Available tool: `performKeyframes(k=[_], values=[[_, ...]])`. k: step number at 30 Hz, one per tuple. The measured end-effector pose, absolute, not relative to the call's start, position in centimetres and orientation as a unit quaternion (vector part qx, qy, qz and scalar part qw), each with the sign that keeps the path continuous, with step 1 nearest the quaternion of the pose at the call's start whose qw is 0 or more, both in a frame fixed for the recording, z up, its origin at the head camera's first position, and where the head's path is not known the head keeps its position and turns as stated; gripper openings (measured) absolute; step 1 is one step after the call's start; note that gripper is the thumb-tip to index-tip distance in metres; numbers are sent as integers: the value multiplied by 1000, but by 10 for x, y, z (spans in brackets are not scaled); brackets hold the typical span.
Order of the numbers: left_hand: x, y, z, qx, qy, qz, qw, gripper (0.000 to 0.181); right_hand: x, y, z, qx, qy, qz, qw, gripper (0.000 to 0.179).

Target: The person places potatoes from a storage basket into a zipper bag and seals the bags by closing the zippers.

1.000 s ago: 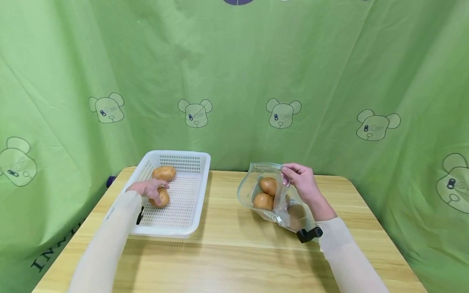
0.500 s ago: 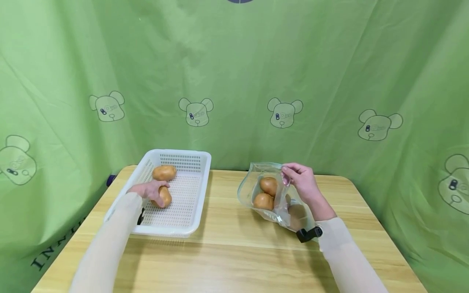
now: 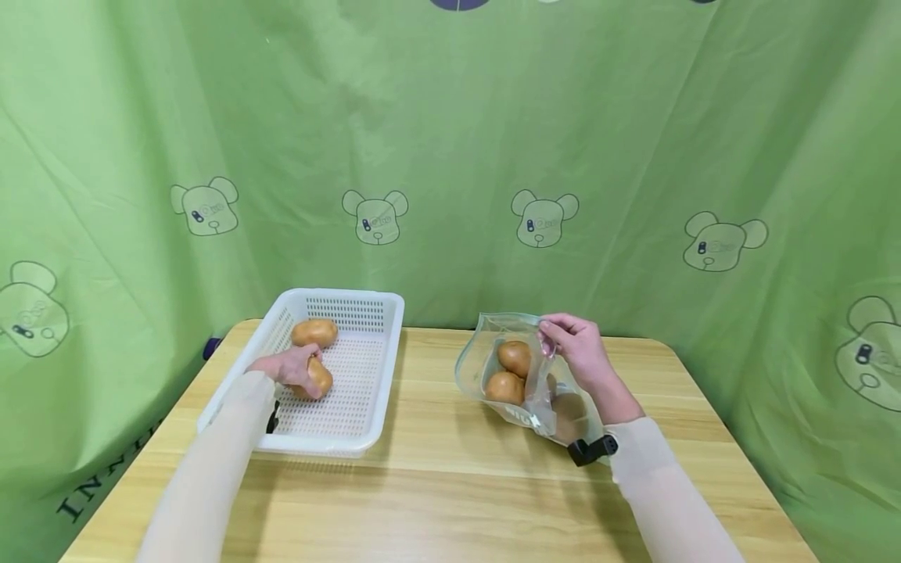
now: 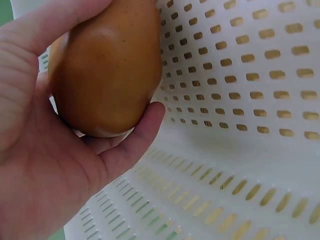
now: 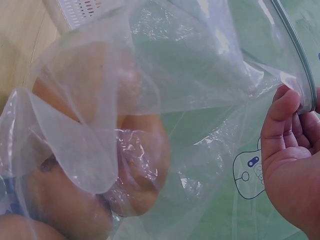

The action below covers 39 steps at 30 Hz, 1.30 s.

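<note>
My left hand reaches into a white perforated plastic basket and grips a brown potato. In the left wrist view, thumb and fingers curl round this potato near the basket wall. Behind it in the basket lies a second potato. At the right, my right hand pinches the top edge of a clear zip bag, its mouth spread toward the left. Several potatoes sit inside the bag, among them a front one; through the plastic others look blurred.
Basket and bag stand on a light wooden table, with a strip of tabletop between them. Behind and beside the table hangs a green curtain printed with bear heads. A black camera mount sits at my right wrist.
The gripped potato has shifted slightly to the right within the basket, and my left fingers have drawn further round it. My right hand and the bag stay practically where they were.
</note>
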<state>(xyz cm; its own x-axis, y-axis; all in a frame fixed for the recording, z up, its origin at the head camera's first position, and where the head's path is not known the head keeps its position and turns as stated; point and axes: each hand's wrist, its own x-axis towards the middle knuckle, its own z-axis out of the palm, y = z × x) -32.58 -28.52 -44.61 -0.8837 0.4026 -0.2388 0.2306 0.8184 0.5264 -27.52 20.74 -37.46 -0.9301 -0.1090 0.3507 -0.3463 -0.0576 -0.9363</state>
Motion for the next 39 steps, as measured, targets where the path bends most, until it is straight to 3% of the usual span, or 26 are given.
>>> performKeyframes(k=[5, 9, 16, 20, 25, 39], values=[[-329, -283, -447, 192, 943, 230, 142, 61, -275, 208, -375, 167, -682, 707, 83, 12], [-330, -279, -444, 202, 935, 267, 117, 52, -275, 208, -374, 169, -681, 707, 85, 12], [-332, -267, -430, 225, 920, 322, 11, 54, -276, 207, -373, 172, -683, 705, 87, 19], [-331, -255, -416, 188, 923, 335, 10, 59, -277, 208, -374, 172, -681, 707, 86, 12], [-323, -230, -395, 163, 921, 353, 24, 68, -277, 209, -375, 172, -681, 706, 88, 18], [-293, -140, -360, 218, 870, 441, -32, 70, -275, 209, -374, 170, -677, 711, 84, 16]])
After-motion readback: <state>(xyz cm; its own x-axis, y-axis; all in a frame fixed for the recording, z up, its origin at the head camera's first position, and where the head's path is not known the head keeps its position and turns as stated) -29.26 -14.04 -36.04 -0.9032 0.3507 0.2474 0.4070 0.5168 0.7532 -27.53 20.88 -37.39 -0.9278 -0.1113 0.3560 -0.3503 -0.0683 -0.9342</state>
